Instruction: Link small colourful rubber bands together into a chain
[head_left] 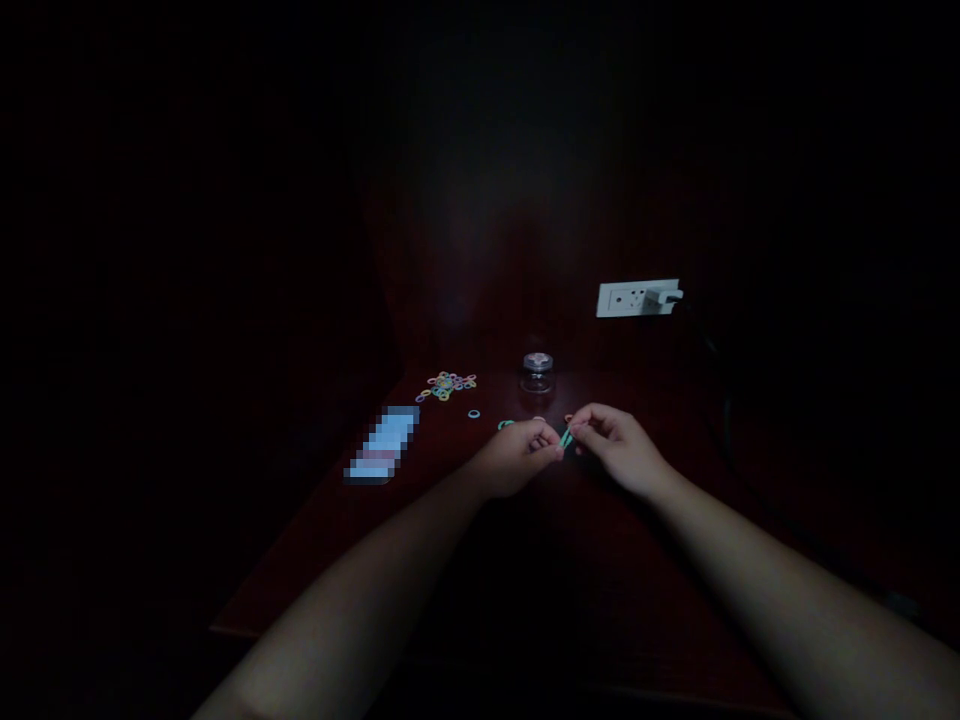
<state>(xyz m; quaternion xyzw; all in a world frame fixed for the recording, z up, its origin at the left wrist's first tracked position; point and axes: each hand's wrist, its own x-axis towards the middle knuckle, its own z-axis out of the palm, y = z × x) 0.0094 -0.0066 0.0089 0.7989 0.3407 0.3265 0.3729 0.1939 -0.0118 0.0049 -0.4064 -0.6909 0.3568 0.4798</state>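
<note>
My left hand (517,455) and my right hand (619,447) meet over the dark red table, both with fingers pinched. Between their fingertips a green hair tie (566,438) is held and looks pulled taut. Just behind my left hand lies another green hair tie (505,426), partly covered by the hand. A pinkish hair tie (539,420) and a reddish one (568,418) show past my fingers. Farther left a single blue hair tie (474,414) rests alone, and beyond it is a loose pile of many-coloured hair ties (448,385).
A small clear jar (538,375) with a lid stands behind my hands. On the left lies a phone (382,445), its lit screen blurred out. A wall socket (637,298) holds a white plug, whose dark cord runs down the right side. The surroundings are very dark.
</note>
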